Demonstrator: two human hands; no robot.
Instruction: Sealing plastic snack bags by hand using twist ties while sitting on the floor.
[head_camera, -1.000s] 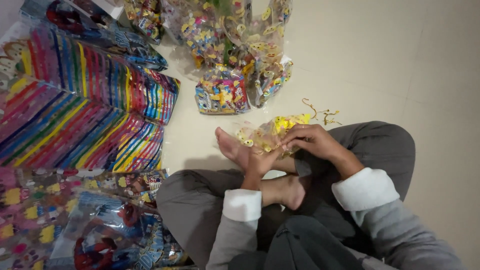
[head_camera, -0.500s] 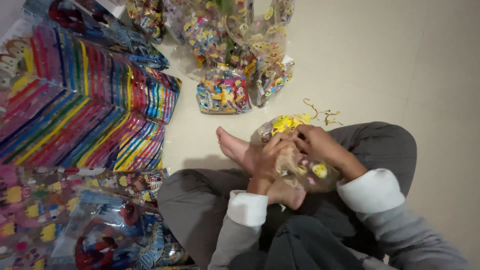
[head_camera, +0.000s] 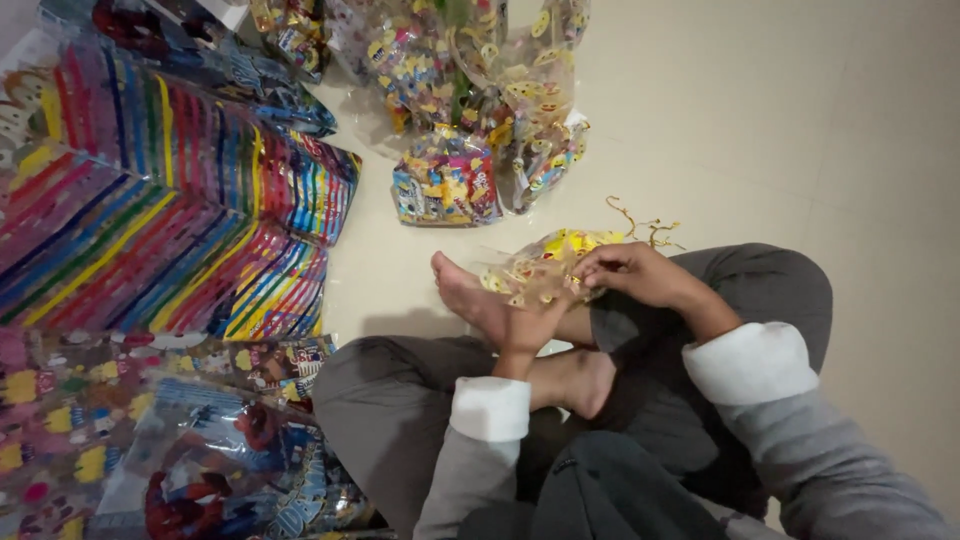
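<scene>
Both hands hold the clear bag (head_camera: 545, 268) with yellow faces over the crossed legs: the left hand (head_camera: 530, 325) cups it from below, the right hand (head_camera: 630, 272) pinches its far end. Half a second ago it was bunched lower between the hands; now it lies stretched out flat above the foot (head_camera: 462, 290), gold ties (head_camera: 645, 228) just beyond on the floor (head_camera: 760, 120).

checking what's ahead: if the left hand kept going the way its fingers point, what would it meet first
Probably the clear yellow-printed bag that the left hand already holds with the right hand; beyond it, filled candy bags.
</scene>
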